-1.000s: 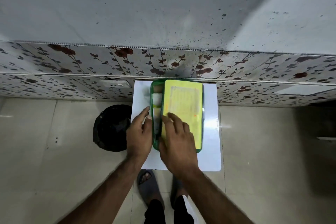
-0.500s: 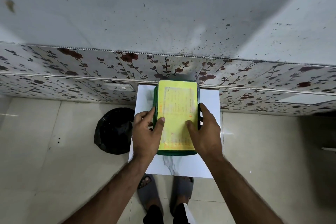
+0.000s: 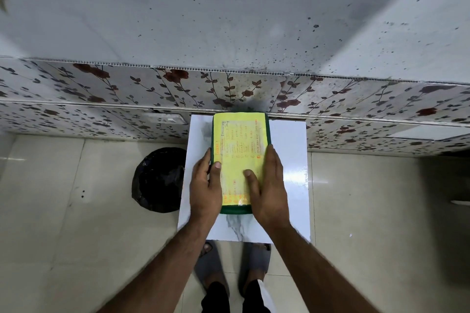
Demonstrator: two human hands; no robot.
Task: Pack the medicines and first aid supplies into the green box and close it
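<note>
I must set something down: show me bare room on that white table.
Widest: the table right of the green box, from the right hand to the table's edge. A narrower strip: before the box, between the wrists. The left hand crowds the left strip.

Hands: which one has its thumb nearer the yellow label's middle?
The right hand; on the left hand the thumb touches only the edge of the yellow label.

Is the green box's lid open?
No, the yellow-labelled lid lies flat on the green box, with the left hand and right hand resting on it.
</note>
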